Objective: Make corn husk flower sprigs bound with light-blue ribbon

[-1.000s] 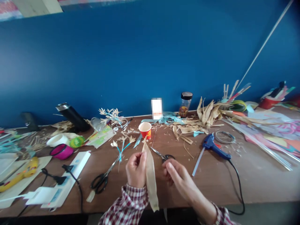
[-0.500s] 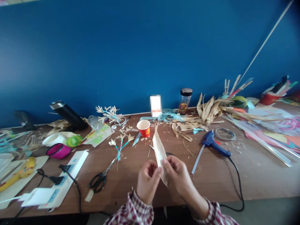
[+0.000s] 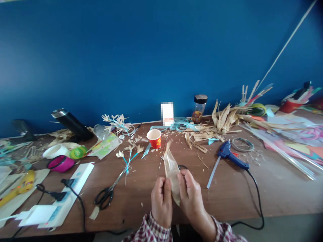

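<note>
A pale dried husk strip (image 3: pixel 172 168) stands nearly upright between my hands, its narrow tip leaning up and slightly left. My right hand (image 3: pixel 193 195) pinches its right edge between thumb and fingers. My left hand (image 3: pixel 162 198) is closed at the strip's left edge, thumb against the curled fingers. Behind the strip, a dark scissor handle (image 3: pixel 182 167) shows partly. A red paper cup (image 3: pixel 154 138) stands beyond the hands. To the left, husk flowers (image 3: pixel 130 153) with blue stems lie by black-handled scissors (image 3: pixel 104 197).
A blue glue gun (image 3: pixel 233 157) with its cord lies at the right. On the left are a white power strip (image 3: pixel 73 191), a magenta container (image 3: pixel 61 163) and a black bottle (image 3: pixel 73 124). Dried husks (image 3: pixel 224 117) and a lidded jar (image 3: pixel 200 107) are at the back.
The husk strip has moved slightly down and turned its broad face more toward the camera. My left hand has shifted right and turned more upright.
</note>
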`<state>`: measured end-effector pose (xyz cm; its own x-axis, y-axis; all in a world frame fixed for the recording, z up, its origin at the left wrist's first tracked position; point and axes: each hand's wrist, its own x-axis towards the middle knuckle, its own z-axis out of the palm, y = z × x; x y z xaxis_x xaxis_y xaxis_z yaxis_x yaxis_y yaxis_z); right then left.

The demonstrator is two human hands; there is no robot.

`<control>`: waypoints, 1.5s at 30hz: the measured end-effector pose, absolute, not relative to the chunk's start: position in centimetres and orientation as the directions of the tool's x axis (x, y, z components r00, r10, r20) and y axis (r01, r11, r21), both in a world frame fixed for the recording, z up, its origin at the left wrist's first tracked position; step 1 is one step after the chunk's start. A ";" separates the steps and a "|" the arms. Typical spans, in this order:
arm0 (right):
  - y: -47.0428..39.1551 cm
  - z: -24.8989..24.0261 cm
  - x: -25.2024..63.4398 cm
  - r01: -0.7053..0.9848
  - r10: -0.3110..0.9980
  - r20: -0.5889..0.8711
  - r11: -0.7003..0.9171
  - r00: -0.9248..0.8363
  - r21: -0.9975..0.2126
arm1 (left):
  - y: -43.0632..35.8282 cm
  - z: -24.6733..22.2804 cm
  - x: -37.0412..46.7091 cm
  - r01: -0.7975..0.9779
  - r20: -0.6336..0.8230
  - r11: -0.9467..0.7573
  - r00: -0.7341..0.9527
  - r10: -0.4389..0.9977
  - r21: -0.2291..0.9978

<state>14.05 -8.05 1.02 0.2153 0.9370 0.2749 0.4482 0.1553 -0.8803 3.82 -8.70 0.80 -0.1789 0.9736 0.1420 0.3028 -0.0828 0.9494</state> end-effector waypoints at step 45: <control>-7.8 0.8 14.6 0.449 0.962 0.205 0.105 0.181 -0.887 | -5.9 2.3 1.2 0.233 0.018 0.073 -0.368 0.930 0.970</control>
